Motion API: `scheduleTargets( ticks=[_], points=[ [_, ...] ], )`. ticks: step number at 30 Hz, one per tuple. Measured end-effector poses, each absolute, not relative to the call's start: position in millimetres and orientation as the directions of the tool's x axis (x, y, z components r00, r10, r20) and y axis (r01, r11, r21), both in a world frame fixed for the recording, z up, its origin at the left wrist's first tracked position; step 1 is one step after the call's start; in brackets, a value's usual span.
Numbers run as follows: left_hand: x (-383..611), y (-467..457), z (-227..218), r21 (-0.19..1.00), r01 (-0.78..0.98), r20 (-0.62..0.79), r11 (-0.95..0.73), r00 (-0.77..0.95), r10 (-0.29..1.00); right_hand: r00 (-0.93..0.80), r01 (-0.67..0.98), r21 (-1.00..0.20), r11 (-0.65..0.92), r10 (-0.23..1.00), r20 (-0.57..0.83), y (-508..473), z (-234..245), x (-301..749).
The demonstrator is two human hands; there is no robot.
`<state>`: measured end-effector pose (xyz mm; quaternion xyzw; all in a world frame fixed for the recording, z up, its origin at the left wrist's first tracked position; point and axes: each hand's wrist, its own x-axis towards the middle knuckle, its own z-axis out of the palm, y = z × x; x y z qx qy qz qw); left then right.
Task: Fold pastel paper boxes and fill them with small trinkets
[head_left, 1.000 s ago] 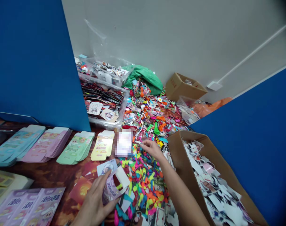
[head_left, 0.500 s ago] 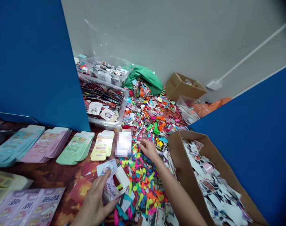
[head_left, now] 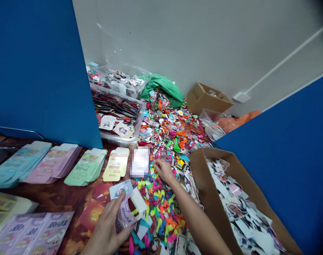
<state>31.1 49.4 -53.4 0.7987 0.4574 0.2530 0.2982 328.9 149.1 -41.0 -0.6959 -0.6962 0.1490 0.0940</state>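
My left hand [head_left: 108, 221] is closed around a small purple printed box [head_left: 126, 214] whose white flap stands up and whose top is open, with something dark red and a bit of yellow inside. The same fingers press a pale blue picture card [head_left: 121, 190] against it. Farther forward, my right hand [head_left: 164, 170] has its fingertips pinched together over the edge of a heap of small colourful trinkets [head_left: 161, 134]; whatever is between them is too small to make out. Below that wrist lies a pile of bright balloons [head_left: 160, 209].
Flat box stacks in blue [head_left: 23, 161], purple [head_left: 55, 159], green [head_left: 85, 166] and yellow [head_left: 116, 164] line the left. More purple boxes [head_left: 39, 233] lie nearer. A cardboard box [head_left: 204, 180] of stickers stands right. Behind is a clear bin [head_left: 137, 132] of cards, between blue partitions [head_left: 39, 71].
My right hand has shifted slightly left and down at the heap, and the pale bit seen at its fingertips no longer shows. My left hand still holds the box and card.
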Motion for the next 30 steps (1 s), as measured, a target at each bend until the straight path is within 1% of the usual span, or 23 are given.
scheduleTargets(
  ticks=[6,9,11,15,18,20,25,30],
  points=[
    [31,50,-54,0.718,0.559,0.148,-0.414,0.46,0.876,-0.258,0.918,-0.337,0.209,0.96,-0.108,97,-24,316],
    [31,49,-56,0.724,0.553,0.138,-0.412,0.469,0.872,-0.35,0.911,-0.282,0.301,0.925,-0.145,82,-18,311],
    [31,49,-57,0.725,0.549,0.141,-0.416,0.473,0.869,-0.326,0.932,-0.218,0.29,0.933,-0.151,84,-14,313],
    [33,49,-56,0.716,0.556,0.151,-0.423,0.468,0.871,-0.113,0.987,-0.123,0.099,0.987,-0.111,114,-12,322],
    [33,50,-54,0.706,0.567,0.154,-0.424,0.462,0.874,-0.036,0.998,-0.063,0.029,0.993,-0.112,140,-17,327],
    [32,51,-53,0.706,0.57,0.156,-0.42,0.453,0.877,-0.055,0.998,-0.03,0.051,0.987,-0.148,151,-21,327],
    [30,51,-52,0.711,0.574,0.157,-0.406,0.433,0.888,-0.172,0.982,0.027,0.185,0.952,-0.252,159,-26,325],
    [31,50,-53,0.716,0.57,0.143,-0.404,0.446,0.884,-0.255,0.956,0.057,0.286,0.915,-0.314,163,-23,325]
  ],
)
